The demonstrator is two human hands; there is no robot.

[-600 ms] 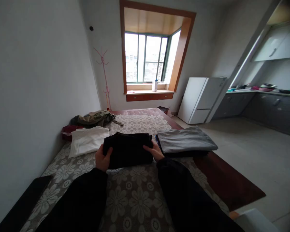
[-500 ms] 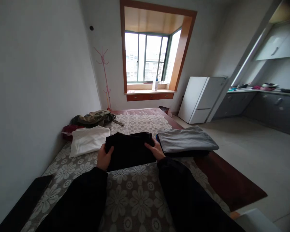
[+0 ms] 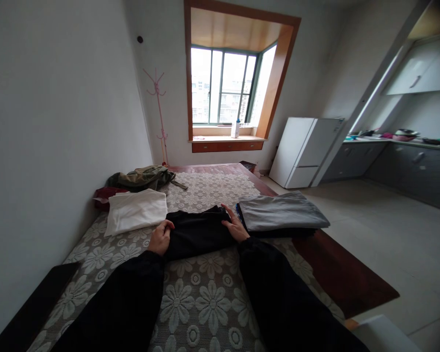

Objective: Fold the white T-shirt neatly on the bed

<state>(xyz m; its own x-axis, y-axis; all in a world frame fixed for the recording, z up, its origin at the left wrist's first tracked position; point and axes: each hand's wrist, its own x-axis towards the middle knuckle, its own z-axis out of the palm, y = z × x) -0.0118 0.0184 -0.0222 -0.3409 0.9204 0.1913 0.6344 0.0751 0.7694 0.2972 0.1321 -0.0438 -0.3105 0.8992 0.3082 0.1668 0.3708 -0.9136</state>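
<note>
A folded black garment point(image 3: 201, 234) lies on or just above the flower-patterned cloth; I cannot tell which. My left hand point(image 3: 162, 236) grips its left edge, thumb on top and fingers mostly beneath or behind. On the opposite edge, my right hand point(image 3: 236, 226) is closed with the thumb over the fabric. To the left rests a folded white cloth point(image 3: 135, 210), close to my left hand. A stack of folded clothes with a grey piece point(image 3: 282, 211) on top and black beneath sits just right of my right hand.
The flower-patterned cloth point(image 3: 194, 298) covers a dark red table-like surface point(image 3: 344, 274). An olive bundle point(image 3: 141, 178) and a dark red item point(image 3: 108, 195) lie at the back left by the wall. A pink coat stand point(image 3: 159, 112) and a white fridge point(image 3: 304, 151) stand beyond.
The black garment has come down and tipped flatter, its left edge shifting slightly right. Both hands still hold its ends. The white cloth and the grey stack have stayed put.
</note>
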